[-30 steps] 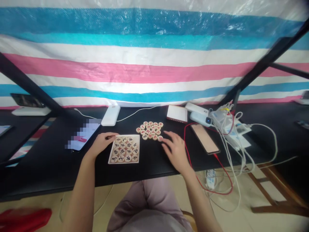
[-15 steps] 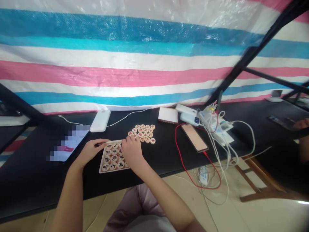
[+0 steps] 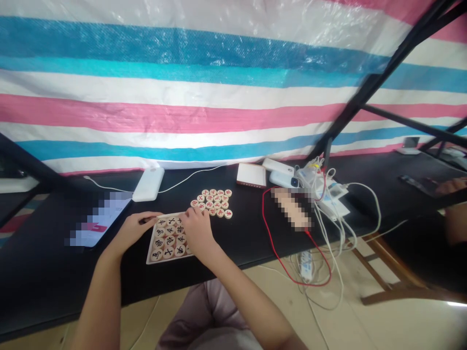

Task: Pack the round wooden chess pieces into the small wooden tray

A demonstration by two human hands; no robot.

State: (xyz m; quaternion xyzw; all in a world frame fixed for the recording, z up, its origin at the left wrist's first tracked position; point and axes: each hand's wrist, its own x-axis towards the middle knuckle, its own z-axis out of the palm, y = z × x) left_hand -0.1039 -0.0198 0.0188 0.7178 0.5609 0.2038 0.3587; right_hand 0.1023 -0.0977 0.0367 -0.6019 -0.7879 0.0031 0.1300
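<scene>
A shallow white tray [image 3: 149, 258] lies on the black table, with rows of round xiangqi pieces [image 3: 169, 241] bearing black characters inside it. My left hand [image 3: 140, 223] is at the tray's upper left corner, thumb and fingers closed on its edge. Over the tray's right side, my right hand [image 3: 197, 228] has its fingers bent together near the upper edge; whatever they hold is hidden. This hand covers part of the tray and its pieces. Just beyond the fingers, several xiangqi pieces with red characters [image 3: 217, 198] lie flat on the table in close rows.
To the left lie a phone or tablet [image 3: 100, 218] and a white power bank [image 3: 148, 183]. A small open box [image 3: 251, 175], more power banks [image 3: 283, 179], a phone [image 3: 292, 209] on a red cable and tangled white cables [image 3: 328, 194] are rightward. Another person's hand [image 3: 452, 187] shows far right.
The view has shifted slightly, so everything sits a little further left. Both hands stay at the tray, my right hand's fingers barely changed. The red pieces look the same.
</scene>
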